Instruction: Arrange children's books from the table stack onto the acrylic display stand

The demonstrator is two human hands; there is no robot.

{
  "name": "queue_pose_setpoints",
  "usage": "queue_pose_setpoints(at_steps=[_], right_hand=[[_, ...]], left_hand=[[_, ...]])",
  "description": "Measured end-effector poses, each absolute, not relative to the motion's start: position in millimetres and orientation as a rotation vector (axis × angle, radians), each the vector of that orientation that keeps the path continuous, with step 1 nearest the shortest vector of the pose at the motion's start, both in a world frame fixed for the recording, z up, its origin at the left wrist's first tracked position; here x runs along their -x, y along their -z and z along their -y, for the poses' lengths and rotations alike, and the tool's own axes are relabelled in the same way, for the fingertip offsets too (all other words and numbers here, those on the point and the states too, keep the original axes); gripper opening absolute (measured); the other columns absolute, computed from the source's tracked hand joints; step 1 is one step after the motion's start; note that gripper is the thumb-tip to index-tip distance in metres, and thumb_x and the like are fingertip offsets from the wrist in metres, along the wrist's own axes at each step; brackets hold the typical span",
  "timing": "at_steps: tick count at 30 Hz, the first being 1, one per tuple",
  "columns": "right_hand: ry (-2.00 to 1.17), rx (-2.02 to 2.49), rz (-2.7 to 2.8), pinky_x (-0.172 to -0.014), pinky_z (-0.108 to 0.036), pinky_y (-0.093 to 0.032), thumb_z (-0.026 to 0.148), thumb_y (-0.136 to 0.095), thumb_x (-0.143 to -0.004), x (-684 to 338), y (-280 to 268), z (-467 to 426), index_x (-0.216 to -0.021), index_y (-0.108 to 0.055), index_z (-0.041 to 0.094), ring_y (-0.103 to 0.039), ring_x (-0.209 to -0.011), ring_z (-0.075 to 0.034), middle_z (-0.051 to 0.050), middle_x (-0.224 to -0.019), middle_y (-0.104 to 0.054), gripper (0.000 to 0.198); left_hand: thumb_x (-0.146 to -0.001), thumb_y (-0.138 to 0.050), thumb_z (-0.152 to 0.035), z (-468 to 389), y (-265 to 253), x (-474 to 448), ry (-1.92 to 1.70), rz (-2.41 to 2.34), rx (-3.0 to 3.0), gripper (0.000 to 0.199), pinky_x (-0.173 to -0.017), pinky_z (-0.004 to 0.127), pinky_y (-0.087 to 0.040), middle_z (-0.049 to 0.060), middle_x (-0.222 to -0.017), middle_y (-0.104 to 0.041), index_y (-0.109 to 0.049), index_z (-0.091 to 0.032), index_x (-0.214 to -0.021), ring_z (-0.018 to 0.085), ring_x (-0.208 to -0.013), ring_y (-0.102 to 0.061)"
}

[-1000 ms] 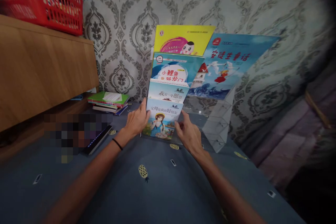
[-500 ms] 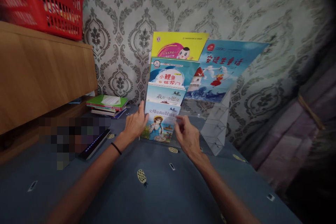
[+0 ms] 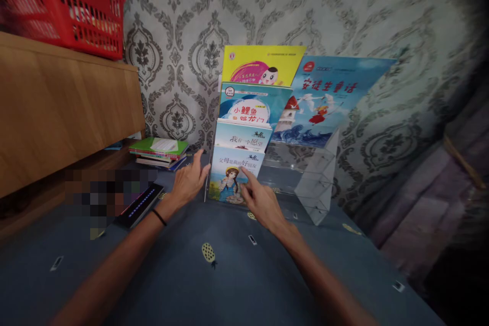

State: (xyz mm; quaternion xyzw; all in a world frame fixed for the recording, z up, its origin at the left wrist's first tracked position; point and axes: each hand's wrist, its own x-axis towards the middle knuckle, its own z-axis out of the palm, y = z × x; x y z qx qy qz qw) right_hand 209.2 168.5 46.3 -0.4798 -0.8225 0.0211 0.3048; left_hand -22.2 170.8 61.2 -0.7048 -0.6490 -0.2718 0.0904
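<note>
A clear tiered rack (image 3: 315, 186) stands on the cloth-covered table. Its left column holds a yellow book (image 3: 263, 53), a teal book (image 3: 263, 92), a pale blue book (image 3: 244, 135) and, lowest in front, a book with a girl in a hat on its cover (image 3: 225, 163). To the right, a large blue storybook (image 3: 328, 97) leans on an upper tier. My left hand (image 3: 190, 179) is empty, fingers apart, just left of the front book. My right hand (image 3: 263, 201) points its index finger at that book's cover, other fingers curled; whether the tip touches, I cannot tell.
At the left, a stack of books (image 3: 160, 148) lies beside a wooden cabinet (image 3: 76, 107), with a red basket (image 3: 91, 15) on top. A dark slim device (image 3: 143, 206) sits near my left forearm, partly blurred out. A curtain (image 3: 431, 188) hangs at the right.
My left hand has drawn away leftward from the front book's edge. My right hand has moved left and slightly down, over the front of that book's cover. The books stay in place.
</note>
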Motion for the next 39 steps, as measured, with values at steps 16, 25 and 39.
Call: queue_pose_setpoints(at_steps=[16,25,39], right_hand=[[-0.039,1.306,2.180,-0.056,-0.032,-0.034,0.034,-0.039,-0.096,-200,-38,-168,-0.152,-0.038,0.012,-0.059,-0.056,-0.022,-0.004,-0.069,-0.070,0.060],[-0.047,1.269,2.196,-0.053,-0.032,-0.032,0.034,-0.038,-0.097,-197,-39,-163,-0.151,-0.038,0.011,-0.057,-0.053,-0.022,-0.004,-0.066,-0.067,0.059],[-0.136,1.152,2.177,-0.056,-0.033,-0.041,0.032,-0.041,-0.095,-184,-29,-147,-0.143,-0.049,0.013,-0.060,-0.056,-0.023,-0.004,-0.067,-0.067,0.052]], left_hand=[[-0.094,-0.044,-0.062,-113,-23,153,-0.036,2.391,1.942,0.069,-0.102,0.057,-0.044,0.027,-0.146,-0.050,-0.049,-0.007,-0.137,0.042,-0.136,-0.046],[-0.103,-0.040,-0.038,-96,-38,132,-0.263,2.212,1.957,0.047,-0.086,0.042,-0.055,0.026,-0.115,-0.069,-0.058,-0.001,-0.124,0.035,-0.104,-0.069],[-0.085,-0.045,0.008,-27,-38,51,-0.397,1.811,2.149,0.048,-0.064,0.032,-0.058,0.028,-0.105,-0.073,-0.055,0.005,-0.132,0.028,-0.084,-0.076]])
